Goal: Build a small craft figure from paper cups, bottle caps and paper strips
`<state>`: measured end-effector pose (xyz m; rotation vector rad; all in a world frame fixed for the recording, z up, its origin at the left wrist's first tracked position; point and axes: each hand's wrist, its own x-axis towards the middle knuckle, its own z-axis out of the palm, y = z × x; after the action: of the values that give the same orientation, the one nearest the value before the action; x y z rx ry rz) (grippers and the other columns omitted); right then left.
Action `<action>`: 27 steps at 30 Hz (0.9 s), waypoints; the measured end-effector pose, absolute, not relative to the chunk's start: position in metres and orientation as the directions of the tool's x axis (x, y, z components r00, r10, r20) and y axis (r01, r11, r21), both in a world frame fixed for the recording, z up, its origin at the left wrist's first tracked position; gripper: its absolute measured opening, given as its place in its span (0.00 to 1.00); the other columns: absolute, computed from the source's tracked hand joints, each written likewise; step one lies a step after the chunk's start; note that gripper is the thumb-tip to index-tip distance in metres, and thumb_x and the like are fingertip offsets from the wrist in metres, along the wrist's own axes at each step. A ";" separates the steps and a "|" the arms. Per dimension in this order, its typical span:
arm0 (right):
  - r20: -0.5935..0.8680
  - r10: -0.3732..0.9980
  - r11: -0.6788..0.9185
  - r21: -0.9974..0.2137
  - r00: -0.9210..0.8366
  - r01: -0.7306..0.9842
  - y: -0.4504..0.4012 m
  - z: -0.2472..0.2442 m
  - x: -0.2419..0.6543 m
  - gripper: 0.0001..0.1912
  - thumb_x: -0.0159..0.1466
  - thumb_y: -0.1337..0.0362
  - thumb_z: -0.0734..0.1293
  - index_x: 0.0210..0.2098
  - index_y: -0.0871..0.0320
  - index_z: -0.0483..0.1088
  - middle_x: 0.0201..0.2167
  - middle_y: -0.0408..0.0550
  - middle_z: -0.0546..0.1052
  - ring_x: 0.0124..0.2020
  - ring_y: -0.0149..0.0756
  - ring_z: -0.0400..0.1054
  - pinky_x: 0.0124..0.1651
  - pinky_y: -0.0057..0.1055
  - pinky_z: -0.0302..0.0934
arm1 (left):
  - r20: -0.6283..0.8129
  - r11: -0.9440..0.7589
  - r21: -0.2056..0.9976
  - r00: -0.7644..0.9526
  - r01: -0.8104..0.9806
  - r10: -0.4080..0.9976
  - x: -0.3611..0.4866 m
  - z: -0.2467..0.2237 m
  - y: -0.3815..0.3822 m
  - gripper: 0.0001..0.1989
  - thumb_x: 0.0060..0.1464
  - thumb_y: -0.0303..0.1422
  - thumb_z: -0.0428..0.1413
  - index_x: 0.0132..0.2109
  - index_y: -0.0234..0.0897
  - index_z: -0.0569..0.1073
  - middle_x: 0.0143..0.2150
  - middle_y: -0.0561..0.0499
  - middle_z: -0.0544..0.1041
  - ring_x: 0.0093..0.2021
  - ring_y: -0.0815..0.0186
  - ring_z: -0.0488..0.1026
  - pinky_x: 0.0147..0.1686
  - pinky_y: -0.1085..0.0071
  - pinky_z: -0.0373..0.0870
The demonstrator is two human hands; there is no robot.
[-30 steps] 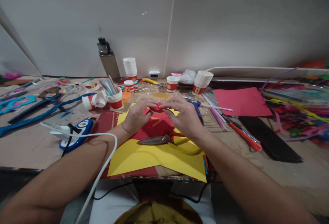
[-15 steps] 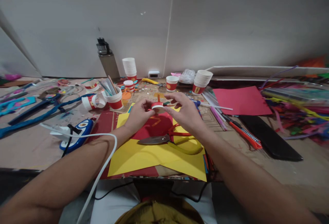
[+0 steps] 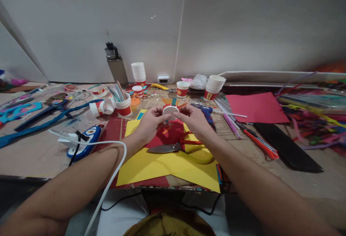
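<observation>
Between my two hands is a small round cup piece (image 3: 170, 110) with a red rim and a pale flat face turned toward me; coloured strips, one green, stick out around it. My left hand (image 3: 152, 122) grips its left side with thumb and fingers. On the right side, my right hand (image 3: 193, 118) pinches it the same way. Below them lie red paper (image 3: 173, 133) and yellow sheets (image 3: 140, 169). Scissors (image 3: 164, 148) with red and yellow handles rest on these sheets, blades pointing left.
Behind stand a cup of sticks (image 3: 123, 105), stacked cups (image 3: 213, 88) and a bottle (image 3: 116, 68). A blue glue gun (image 3: 207, 112), a red cutter (image 3: 261, 144) and a black case (image 3: 289, 149) lie at right. A white cable (image 3: 119, 169) crosses my left forearm.
The round piece has been tilted so its flat face shows more. My right hand's fingers, raised before, have come down around its right edge. The view has shifted slightly.
</observation>
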<state>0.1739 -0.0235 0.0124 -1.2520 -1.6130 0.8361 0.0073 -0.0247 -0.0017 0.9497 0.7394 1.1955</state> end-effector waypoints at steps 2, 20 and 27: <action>0.234 0.969 0.249 -0.909 -0.085 0.334 -0.023 0.013 0.175 0.13 0.55 0.55 0.68 0.29 0.59 0.68 0.26 0.42 0.72 0.28 0.31 0.63 0.31 0.29 0.56 | 0.020 0.072 0.919 0.230 -0.386 0.973 0.007 0.000 -0.026 0.17 0.42 0.36 0.68 0.37 0.35 0.71 0.35 0.53 0.76 0.32 0.71 0.72 0.30 0.74 0.70; 0.198 0.970 0.238 -0.896 -0.143 0.374 -0.022 0.011 0.177 0.13 0.55 0.54 0.68 0.30 0.59 0.70 0.27 0.43 0.73 0.29 0.32 0.64 0.32 0.30 0.58 | 0.093 -0.053 0.940 0.101 -0.336 0.991 -0.001 -0.003 -0.012 0.13 0.51 0.42 0.60 0.35 0.35 0.77 0.37 0.49 0.79 0.36 0.68 0.73 0.36 0.71 0.69; 0.194 0.968 0.241 -0.904 -0.161 0.353 -0.021 0.010 0.177 0.12 0.55 0.55 0.68 0.30 0.59 0.70 0.26 0.43 0.72 0.28 0.32 0.63 0.32 0.30 0.57 | 0.133 -0.088 0.947 0.128 -0.310 0.983 -0.004 -0.011 -0.006 0.14 0.51 0.43 0.61 0.35 0.35 0.77 0.34 0.50 0.77 0.33 0.69 0.71 0.37 0.72 0.67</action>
<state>0.1774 -0.0213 0.0096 -1.2410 -1.6745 0.9220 -0.0042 -0.0064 -0.0106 1.1236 0.8197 1.3103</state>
